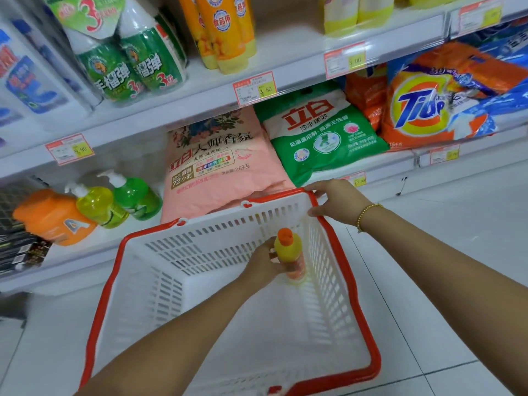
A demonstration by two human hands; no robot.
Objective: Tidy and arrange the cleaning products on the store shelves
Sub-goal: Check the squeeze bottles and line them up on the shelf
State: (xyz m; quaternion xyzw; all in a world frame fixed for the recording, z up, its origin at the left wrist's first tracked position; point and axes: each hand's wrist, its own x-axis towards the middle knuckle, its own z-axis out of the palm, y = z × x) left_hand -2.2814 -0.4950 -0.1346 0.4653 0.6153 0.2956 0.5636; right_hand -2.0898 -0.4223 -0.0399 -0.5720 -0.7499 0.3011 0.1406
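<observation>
Left hand [263, 264] grips the yellow bottle [289, 250], upright inside the basket [217, 224] near its right wall. Right hand [338, 201] holds the far rim. Risks: the side grip may slip, or the rising bottle may snag the rim and tilt the basket.

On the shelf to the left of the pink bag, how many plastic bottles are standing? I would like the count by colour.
Orange jug: 1
Yellow pump bottle: 1
Green pump bottle: 1
Total: 3
</observation>
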